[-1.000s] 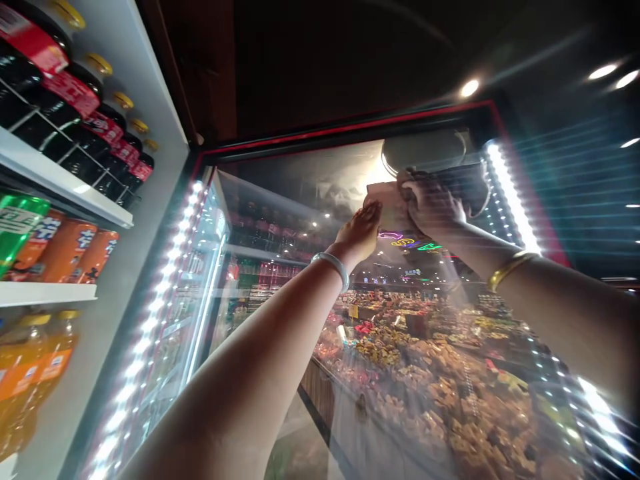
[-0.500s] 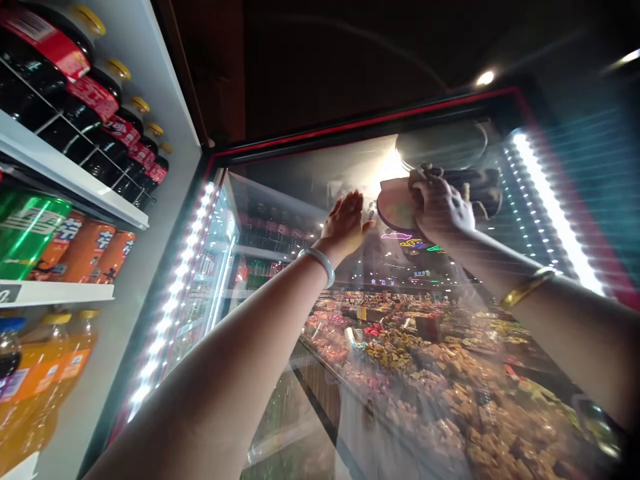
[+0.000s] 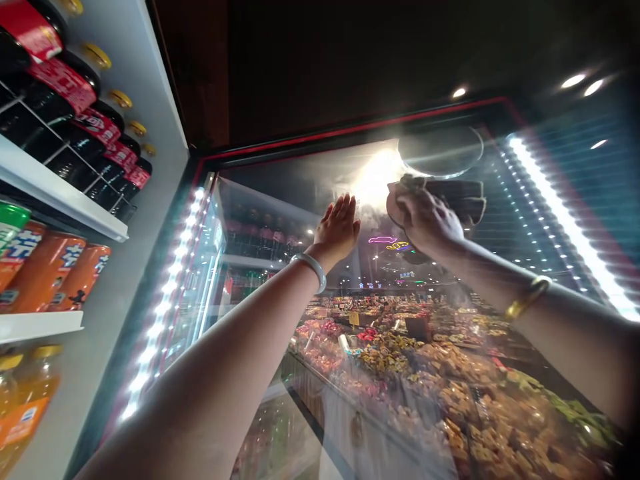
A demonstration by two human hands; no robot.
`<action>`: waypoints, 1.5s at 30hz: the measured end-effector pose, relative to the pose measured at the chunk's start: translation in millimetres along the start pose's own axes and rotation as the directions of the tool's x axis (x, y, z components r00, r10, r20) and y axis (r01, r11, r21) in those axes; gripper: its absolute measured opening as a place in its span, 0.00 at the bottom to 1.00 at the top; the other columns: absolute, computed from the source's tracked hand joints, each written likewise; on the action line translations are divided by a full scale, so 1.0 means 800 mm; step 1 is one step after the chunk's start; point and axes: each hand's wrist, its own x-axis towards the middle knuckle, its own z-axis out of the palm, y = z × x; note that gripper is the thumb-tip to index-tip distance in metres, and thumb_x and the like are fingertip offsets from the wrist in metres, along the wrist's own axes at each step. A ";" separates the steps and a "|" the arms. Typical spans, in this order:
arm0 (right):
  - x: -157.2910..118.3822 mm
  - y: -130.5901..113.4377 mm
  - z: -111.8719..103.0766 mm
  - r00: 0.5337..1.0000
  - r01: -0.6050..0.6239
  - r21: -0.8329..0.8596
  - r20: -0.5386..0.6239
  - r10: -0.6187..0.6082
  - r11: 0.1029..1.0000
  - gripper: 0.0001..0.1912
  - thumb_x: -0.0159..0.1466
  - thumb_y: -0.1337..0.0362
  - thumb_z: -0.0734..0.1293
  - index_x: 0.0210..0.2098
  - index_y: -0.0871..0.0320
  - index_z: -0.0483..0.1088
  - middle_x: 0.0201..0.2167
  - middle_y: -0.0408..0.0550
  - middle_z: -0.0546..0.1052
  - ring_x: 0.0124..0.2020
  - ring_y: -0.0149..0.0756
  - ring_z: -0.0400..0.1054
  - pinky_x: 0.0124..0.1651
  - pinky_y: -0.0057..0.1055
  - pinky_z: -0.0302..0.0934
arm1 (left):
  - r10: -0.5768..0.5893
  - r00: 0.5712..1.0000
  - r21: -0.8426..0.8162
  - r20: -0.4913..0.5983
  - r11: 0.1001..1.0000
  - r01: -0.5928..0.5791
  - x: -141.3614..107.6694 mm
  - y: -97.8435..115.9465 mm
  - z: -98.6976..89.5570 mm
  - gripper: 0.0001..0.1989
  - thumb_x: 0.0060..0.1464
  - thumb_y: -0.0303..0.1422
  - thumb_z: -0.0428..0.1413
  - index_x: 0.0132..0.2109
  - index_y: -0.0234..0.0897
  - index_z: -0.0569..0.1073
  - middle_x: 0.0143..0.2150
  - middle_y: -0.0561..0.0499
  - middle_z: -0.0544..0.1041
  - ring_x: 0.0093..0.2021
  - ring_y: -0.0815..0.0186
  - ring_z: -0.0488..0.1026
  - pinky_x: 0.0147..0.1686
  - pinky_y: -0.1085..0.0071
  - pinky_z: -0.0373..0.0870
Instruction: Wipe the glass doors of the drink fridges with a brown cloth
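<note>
My left hand [image 3: 338,229] is raised against the glass door [image 3: 280,200], with its fingers spread flat and nothing in it. A pale bangle circles that wrist. To the right, my right hand [image 3: 430,217] presses a dark cloth [image 3: 467,199] on the upper part of the glass, its fingers bent over the cloth. Part of the cloth sticks out beyond the hand on the right. A gold bangle is on the right wrist. Behind the cloth, a rounded sticker or patch shows on the glass, partly hidden.
Cola bottles [image 3: 65,80] stand on the upper shelf at the left, above orange cans [image 3: 70,270] and orange drink bottles [image 3: 30,410]. Bright light strips [image 3: 565,220] run down both sides of the door. Piles of packaged goods [image 3: 450,380] show in the glass.
In the picture, my right hand and the cloth have shifted slightly left across the rounded patch. The camera view has shifted a little, and my left hand stays at the glass.
</note>
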 end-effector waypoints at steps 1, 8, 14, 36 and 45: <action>-0.012 -0.013 0.003 1.000 -0.001 0.003 0.014 0.000 1.000 0.23 0.72 0.60 0.53 0.62 0.47 0.69 0.66 0.53 0.70 0.62 0.54 0.66 0.57 0.55 0.66 | -0.007 0.999 0.000 -0.031 1.000 0.007 -0.001 0.002 0.003 0.33 0.72 0.38 0.34 0.78 0.27 0.45 0.81 0.43 0.44 0.80 0.61 0.38 0.78 0.61 0.35; 0.027 -0.068 0.023 0.992 -0.010 0.022 0.130 0.007 1.000 0.26 0.71 0.62 0.54 0.64 0.43 0.68 0.63 0.50 0.74 0.56 0.52 0.72 0.55 0.54 0.68 | -0.048 0.995 -0.021 -0.092 0.999 0.047 -0.001 0.012 0.009 0.32 0.71 0.36 0.36 0.78 0.31 0.48 0.80 0.45 0.49 0.80 0.62 0.42 0.78 0.59 0.40; -0.006 -0.095 0.038 0.996 -0.086 0.077 0.046 0.083 0.993 0.29 0.69 0.62 0.56 0.68 0.47 0.64 0.70 0.50 0.67 0.65 0.57 0.65 0.61 0.57 0.65 | -0.091 0.995 0.010 -0.050 0.996 0.092 -0.008 0.007 0.001 0.33 0.71 0.33 0.37 0.78 0.28 0.46 0.81 0.44 0.45 0.80 0.60 0.41 0.79 0.60 0.39; 0.050 -0.127 0.054 0.992 -0.127 0.036 -0.004 0.127 0.991 0.19 0.71 0.63 0.57 0.57 0.55 0.71 0.57 0.58 0.74 0.59 0.56 0.68 0.59 0.57 0.63 | -0.219 0.976 0.069 -0.018 0.973 0.220 -0.066 -0.095 -0.024 0.33 0.70 0.33 0.38 0.78 0.30 0.46 0.81 0.45 0.43 0.81 0.61 0.38 0.78 0.56 0.34; 0.025 -0.198 0.094 0.978 0.149 0.114 0.130 -0.163 0.982 0.24 0.72 0.64 0.53 0.62 0.53 0.71 0.68 0.50 0.69 0.62 0.54 0.67 0.61 0.54 0.64 | -0.170 0.985 0.081 -0.026 0.982 0.172 -0.078 -0.108 -0.024 0.32 0.70 0.34 0.39 0.77 0.32 0.50 0.81 0.46 0.47 0.80 0.61 0.39 0.78 0.56 0.35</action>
